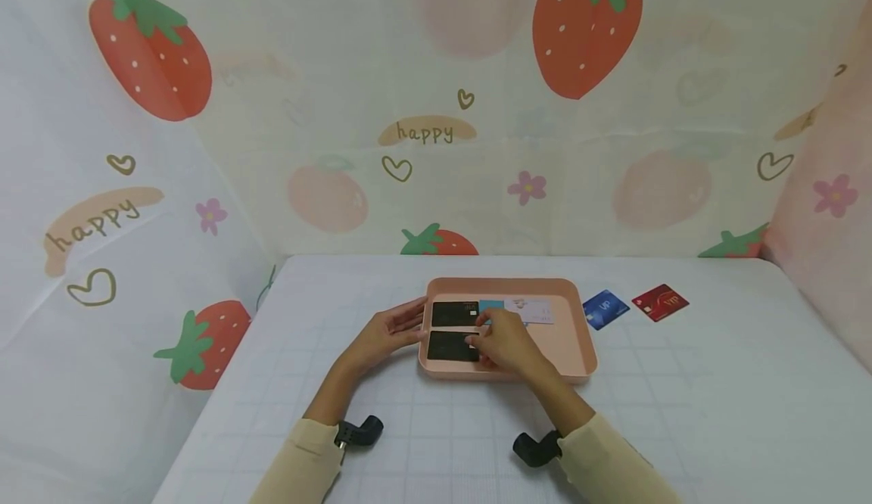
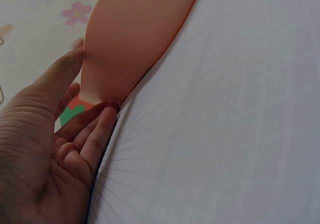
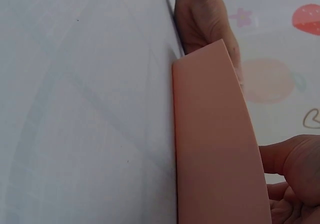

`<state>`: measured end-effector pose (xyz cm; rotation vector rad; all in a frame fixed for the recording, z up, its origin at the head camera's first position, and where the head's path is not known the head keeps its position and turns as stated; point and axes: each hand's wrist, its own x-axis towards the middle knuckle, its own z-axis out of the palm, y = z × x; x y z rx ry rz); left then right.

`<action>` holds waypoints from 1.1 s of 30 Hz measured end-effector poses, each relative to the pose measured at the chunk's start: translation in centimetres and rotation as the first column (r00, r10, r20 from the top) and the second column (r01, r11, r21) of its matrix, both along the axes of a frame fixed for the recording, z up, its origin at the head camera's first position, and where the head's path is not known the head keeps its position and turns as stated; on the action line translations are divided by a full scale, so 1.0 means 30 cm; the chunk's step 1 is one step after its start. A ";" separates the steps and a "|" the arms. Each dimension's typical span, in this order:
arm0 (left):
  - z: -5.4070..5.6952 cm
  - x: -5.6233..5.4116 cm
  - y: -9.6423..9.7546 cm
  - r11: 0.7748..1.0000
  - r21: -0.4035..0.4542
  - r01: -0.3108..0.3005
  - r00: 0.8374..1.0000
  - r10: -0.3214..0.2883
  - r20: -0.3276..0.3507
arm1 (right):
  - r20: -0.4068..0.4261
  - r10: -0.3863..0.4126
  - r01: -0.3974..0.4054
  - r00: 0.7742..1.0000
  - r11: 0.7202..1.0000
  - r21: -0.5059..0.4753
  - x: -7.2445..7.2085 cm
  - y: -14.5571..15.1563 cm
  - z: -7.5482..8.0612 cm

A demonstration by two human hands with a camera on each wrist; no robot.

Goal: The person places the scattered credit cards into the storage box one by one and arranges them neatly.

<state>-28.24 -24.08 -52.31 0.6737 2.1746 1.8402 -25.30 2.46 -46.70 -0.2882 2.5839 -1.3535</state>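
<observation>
Cream sleeves (image 1: 296, 462) at the frame bottom, 1 black wrist unit (image 1: 361, 431) at each cuff. Pink tray (image 1: 575, 349) sits on the white, faintly gridded desk (image 1: 463, 443), just below frame center: rounded corners, raised rim, matte.

Lower black card (image 1: 448, 346): lies in the tray's lower left, long side across, dark face, pale chip partly covered at its right end. Upper black card (image 1: 451, 313) lies just above it, same orientation, square chip at right, tiny light print. Right of that, blue-and-white card stock (image 1: 538, 311), partly behind the hand; can't tell if 1 piece or 2.

Right hand (image 1: 511, 343): fingers bent at the lower black card's right end; can't tell if they pinch it. Left hand (image 1: 384, 337): fingers loosely extended, touching the tray's left wall.

Outside the tray, frame right: blue card (image 1: 605, 309) near the tray wall, red card (image 1: 661, 303) farther right, both tilted. Strawberry-print backdrop (image 1: 272, 73) fills the upper frame.
</observation>
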 end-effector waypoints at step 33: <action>0.012 0.015 0.002 0.999 -0.038 -0.008 1.000 0.007 -0.017 | -0.255 0.062 -0.008 0.965 0.978 0.206 0.121 0.166 0.115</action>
